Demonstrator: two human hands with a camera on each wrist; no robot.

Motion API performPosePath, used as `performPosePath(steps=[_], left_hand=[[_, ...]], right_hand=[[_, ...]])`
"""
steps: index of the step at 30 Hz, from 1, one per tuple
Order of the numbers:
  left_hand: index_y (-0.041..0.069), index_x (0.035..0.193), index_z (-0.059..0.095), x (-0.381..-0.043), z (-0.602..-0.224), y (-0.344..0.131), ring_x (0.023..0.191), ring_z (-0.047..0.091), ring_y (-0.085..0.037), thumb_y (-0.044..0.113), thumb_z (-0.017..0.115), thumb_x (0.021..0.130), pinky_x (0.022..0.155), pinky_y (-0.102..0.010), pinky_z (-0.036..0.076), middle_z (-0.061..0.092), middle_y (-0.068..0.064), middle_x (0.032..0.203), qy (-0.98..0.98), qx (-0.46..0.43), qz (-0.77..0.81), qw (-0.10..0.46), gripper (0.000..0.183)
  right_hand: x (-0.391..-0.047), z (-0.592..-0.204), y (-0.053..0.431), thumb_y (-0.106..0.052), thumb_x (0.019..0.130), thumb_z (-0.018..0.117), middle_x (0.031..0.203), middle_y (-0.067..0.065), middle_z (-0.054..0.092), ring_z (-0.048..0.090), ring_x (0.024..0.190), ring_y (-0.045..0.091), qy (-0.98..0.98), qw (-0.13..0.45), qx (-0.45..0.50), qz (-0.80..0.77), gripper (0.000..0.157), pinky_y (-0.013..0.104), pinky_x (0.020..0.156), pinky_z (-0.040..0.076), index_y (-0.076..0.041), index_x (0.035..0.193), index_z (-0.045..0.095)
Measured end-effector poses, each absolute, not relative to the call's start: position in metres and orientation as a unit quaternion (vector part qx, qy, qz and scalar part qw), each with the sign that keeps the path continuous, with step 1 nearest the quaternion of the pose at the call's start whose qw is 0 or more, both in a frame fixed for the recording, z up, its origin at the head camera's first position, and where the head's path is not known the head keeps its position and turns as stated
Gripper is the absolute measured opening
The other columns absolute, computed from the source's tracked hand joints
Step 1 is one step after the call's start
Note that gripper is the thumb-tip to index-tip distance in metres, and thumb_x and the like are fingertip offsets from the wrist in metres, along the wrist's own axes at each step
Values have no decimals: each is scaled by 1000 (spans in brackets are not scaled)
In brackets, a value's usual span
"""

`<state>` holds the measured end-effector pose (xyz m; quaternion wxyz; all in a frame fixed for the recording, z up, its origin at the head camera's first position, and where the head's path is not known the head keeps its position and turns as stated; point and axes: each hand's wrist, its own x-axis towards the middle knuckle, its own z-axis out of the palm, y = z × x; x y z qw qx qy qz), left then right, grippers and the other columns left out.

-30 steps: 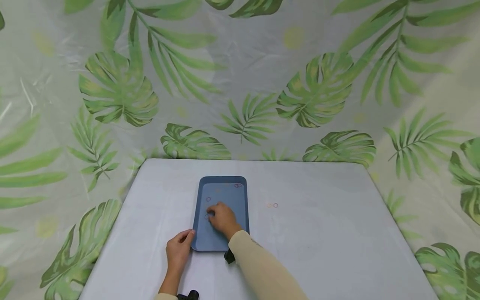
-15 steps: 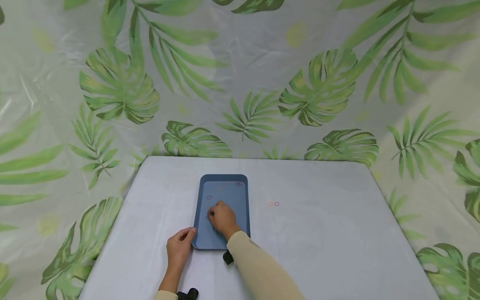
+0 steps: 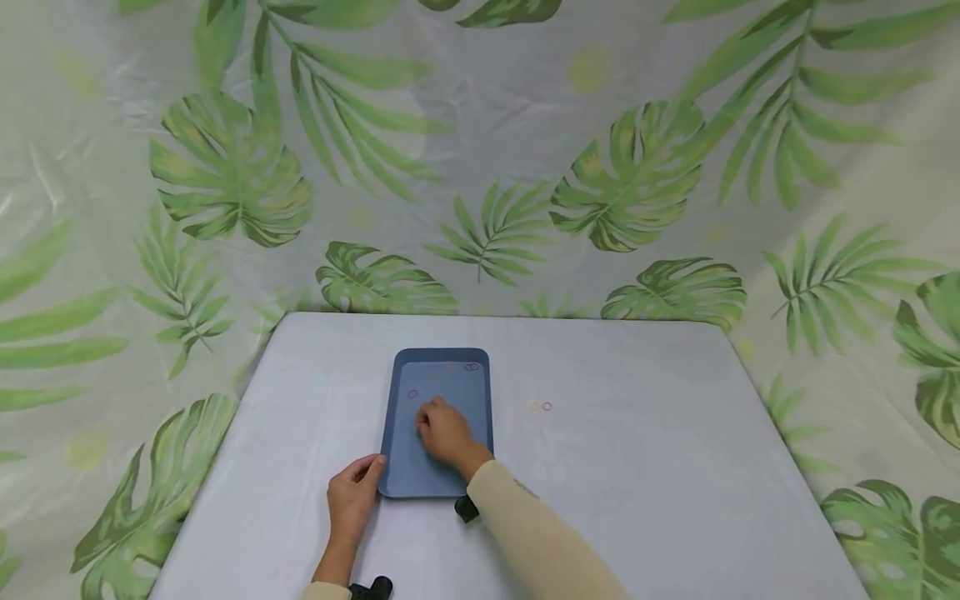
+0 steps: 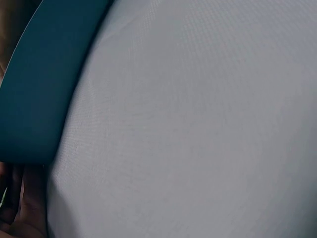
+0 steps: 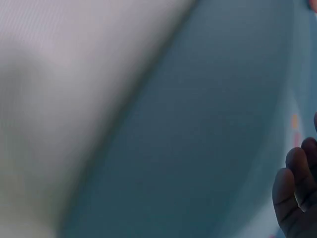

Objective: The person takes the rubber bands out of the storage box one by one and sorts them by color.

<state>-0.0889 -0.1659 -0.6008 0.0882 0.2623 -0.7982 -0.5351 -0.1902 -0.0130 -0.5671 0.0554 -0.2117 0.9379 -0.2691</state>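
Observation:
A blue rectangular tray [image 3: 431,477] lies lengthwise on the white table. My left hand [image 3: 351,497] pinches its left rim near the front corner; in the left wrist view fingers [image 4: 32,196] show at the tray's wall [image 4: 42,94]. Over the tray's middle, my right hand [image 3: 447,433] has its fingers curled together, seemingly round a thin rubber band, which is hidden by them. Its fingers [image 5: 285,188] show at the edge of the right wrist view. A reddish rubber band [image 3: 409,394] lies beyond this hand, and two overlapping red ones [image 3: 470,367] sit in the far right corner.
Right of the tray, an orange rubber band [image 3: 535,407] and a red band [image 3: 547,407] lie side by side on the white tablecloth [image 3: 637,467]. Faint orange bands are at the tray's far end. A leaf-patterned curtain [image 3: 487,167] hangs behind the table.
The thin band that showed by my right fingertips is no longer visible there; those fingers have closed and drawn slightly right. My left hand has stayed on the tray's rim.

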Motion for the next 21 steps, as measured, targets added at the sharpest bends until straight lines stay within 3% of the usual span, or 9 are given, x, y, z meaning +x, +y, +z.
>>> performPosePath(steps=[7,14,21], left_hand=[[3,105,77,-88,-601,-164,84,63,-3,31,72,91,69,-12,47,77,-15,103,-802,268,-527,81,31],[3,105,76,-88,-600,-164,77,57,9,31,72,91,68,-11,47,76,-15,104,-799,267,-533,84,32],[3,106,76,-88,-601,-163,76,56,9,32,71,91,67,-11,47,76,-16,105,-797,271,-533,81,33]], right_hand=[[-196,-541,14,-21,101,58,103,1,64,55,82,11,918,33,-230,-321,8,23,72,46,-16,100,63],[-197,-527,44,-21,100,59,97,2,64,49,74,9,907,10,-230,-352,8,22,67,42,-14,98,62],[-199,-519,86,-15,98,61,94,6,63,53,76,13,885,-28,-244,-395,7,24,67,45,-9,95,62]])
